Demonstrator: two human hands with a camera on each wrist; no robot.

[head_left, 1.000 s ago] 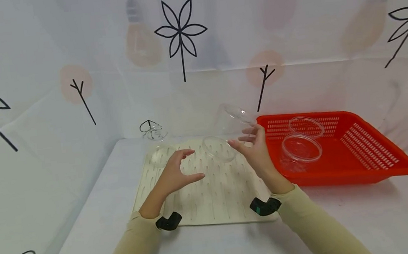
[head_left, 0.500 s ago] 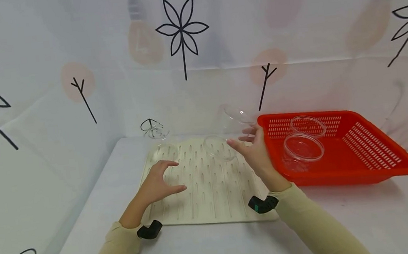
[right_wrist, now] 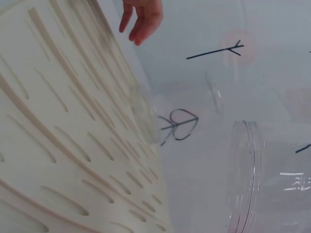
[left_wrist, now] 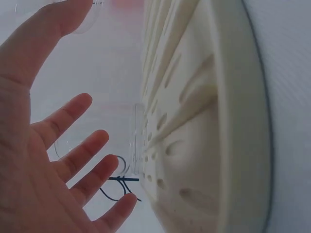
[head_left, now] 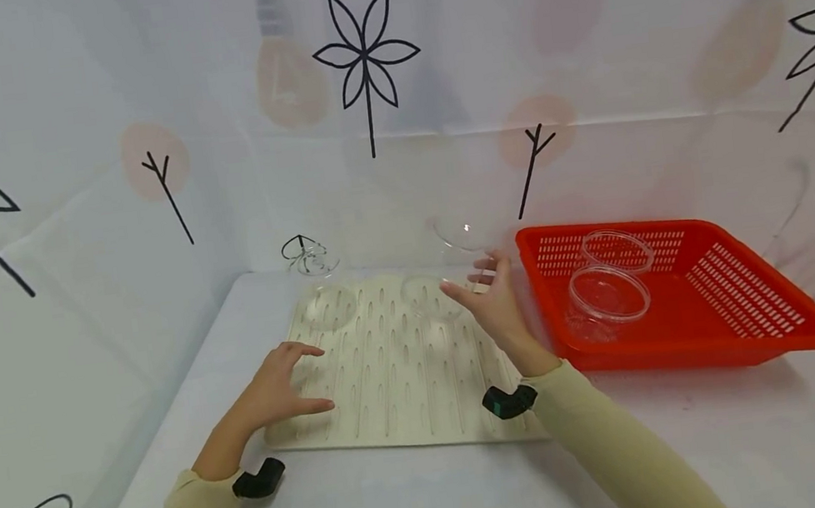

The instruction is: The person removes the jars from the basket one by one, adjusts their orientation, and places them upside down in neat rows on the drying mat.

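While upside down, clear bowl (head_left: 437, 297) sits just beyond right hand (head_left: 490, 303).

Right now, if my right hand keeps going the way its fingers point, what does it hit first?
Probably the clear bowl at the far edge of the cream mat, just beyond the right hand; depth is hard to judge.

A red perforated plastic basket (head_left: 723, 310) sits on the white table (head_left: 420, 496). Inside the basket, toward its left end, stand two clear round plastic containers (head_left: 606, 296), one behind the other and touching. Behind the basket and to its left hangs a white backdrop printed with black flowers and pale bulbs (head_left: 134, 109).
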